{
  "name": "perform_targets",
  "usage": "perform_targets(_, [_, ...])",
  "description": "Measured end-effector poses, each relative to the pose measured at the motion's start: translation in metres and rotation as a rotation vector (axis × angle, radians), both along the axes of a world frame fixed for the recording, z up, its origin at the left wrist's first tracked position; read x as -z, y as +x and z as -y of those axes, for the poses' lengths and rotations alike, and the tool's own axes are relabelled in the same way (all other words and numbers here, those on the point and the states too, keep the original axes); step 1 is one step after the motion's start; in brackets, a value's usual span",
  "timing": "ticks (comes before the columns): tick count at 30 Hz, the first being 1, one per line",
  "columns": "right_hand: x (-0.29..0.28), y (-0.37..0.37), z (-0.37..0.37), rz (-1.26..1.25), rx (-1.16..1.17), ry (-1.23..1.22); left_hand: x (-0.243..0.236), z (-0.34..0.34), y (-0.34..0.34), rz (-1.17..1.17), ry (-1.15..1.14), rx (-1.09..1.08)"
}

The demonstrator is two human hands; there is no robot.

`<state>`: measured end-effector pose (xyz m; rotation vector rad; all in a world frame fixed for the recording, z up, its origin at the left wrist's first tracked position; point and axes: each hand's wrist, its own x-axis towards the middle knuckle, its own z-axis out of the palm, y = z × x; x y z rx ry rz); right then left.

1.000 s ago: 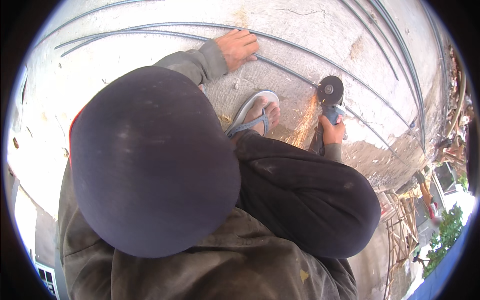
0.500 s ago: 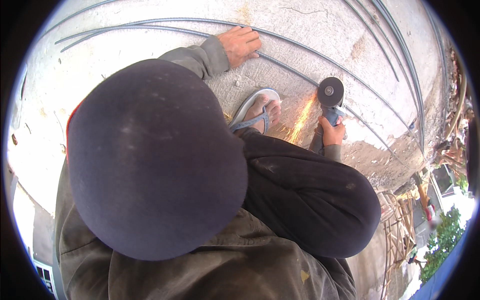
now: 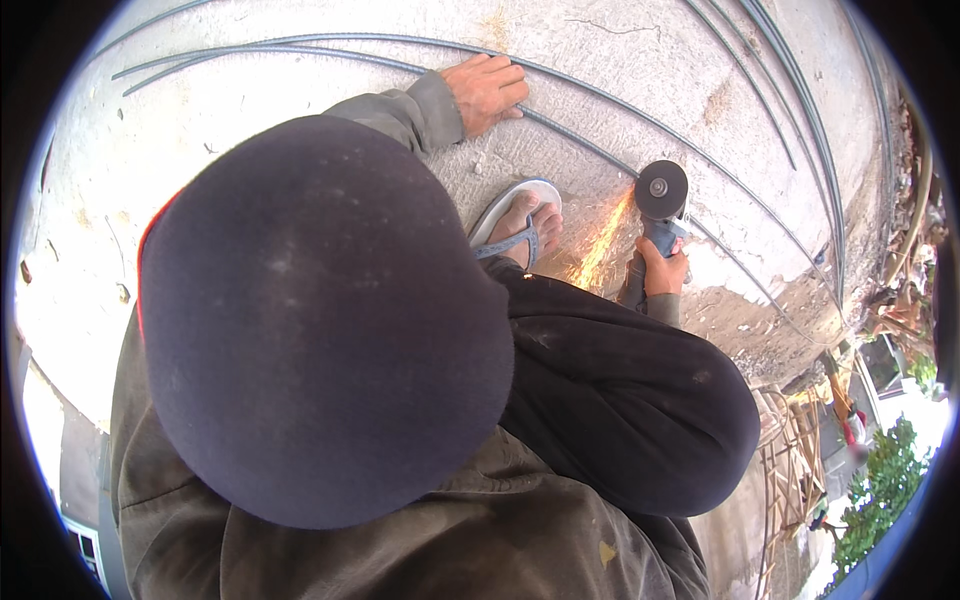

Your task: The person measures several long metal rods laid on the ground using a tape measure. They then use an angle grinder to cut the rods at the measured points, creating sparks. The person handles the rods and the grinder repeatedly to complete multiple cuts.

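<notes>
Head view: left hand (image 3: 488,95) laid over a thin, dark, ribbed steel rod (image 3: 577,139) on rough pale concrete floor (image 3: 570,225); cannot tell whether fingers close round it. Right hand (image 3: 662,272) wrapped around blue-grey angle grinder (image 3: 660,235), its round black disc (image 3: 662,189) at the rod, orange sparks (image 3: 603,243) spraying beside the grey-strapped sandal (image 3: 512,241).

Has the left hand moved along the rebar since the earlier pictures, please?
No, not visibly: judged against the yellowish stain on the concrete floor, the left hand keeps its place over the rebar; only the whole view shifts slightly.
</notes>
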<state>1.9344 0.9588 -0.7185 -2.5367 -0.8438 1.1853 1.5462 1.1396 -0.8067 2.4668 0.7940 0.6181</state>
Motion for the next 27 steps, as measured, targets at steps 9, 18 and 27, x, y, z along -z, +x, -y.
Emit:
perform_targets(9, [-0.001, 0.0, 0.001, -0.033, 0.05, -0.03, 0.001, 0.001, 0.0, -0.008, 0.014, 0.0])
perform_targets(18, [0.003, 0.007, 0.009, -0.087, 0.041, -0.015, 0.0, 0.0, 0.001, -0.01, 0.008, 0.001])
perform_targets(27, [0.009, 0.013, 0.011, 0.05, -0.005, -0.074, 0.0, 0.0, 0.002, -0.003, 0.005, 0.001])
